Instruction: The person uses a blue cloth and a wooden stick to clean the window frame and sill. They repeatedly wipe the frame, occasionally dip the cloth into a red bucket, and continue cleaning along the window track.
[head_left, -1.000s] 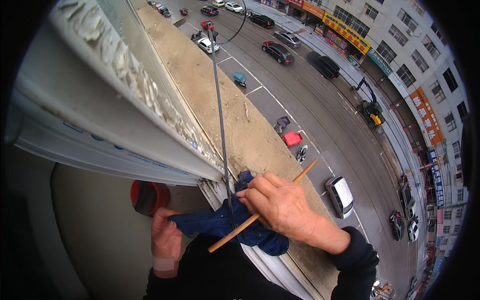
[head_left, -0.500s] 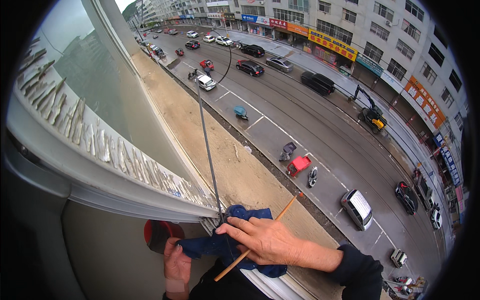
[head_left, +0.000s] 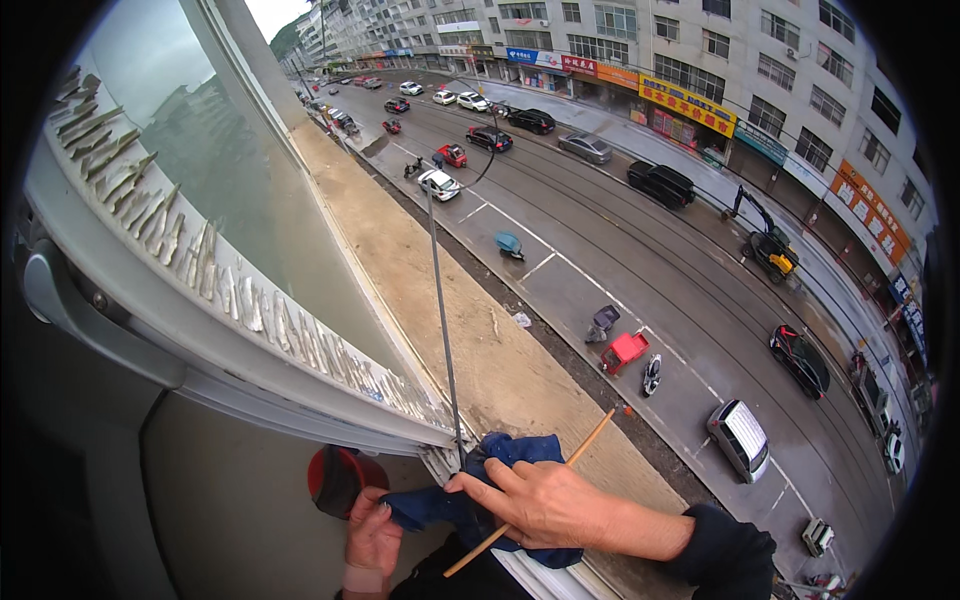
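Observation:
My left hand [head_left: 373, 532] pinches one end of a dark blue cloth [head_left: 430, 508] between thumb and fingers. The rest of the cloth lies bunched over the white window frame [head_left: 530, 575]. My right hand [head_left: 550, 508] rests on the cloth, fingers bent, with a thin wooden stick [head_left: 594, 436] passing beneath its palm and gripped there. Its index finger reaches toward the foot of a slender grey rod [head_left: 441, 300], which rises from the frame corner. Part of the stick and the right thumb are hidden.
A red bucket-like container [head_left: 372, 470] with something dark in it stands below my left hand. At left is a window sash [head_left: 215, 345] lined with ragged pale flakes. Outside, a tan ledge [head_left: 400, 245] drops to a street [head_left: 560, 210] with vehicles.
The view has shifted, so the scene sits farther right and lower. My hands keep nearly the same hold on cloth and stick. A black car has moved up the street.

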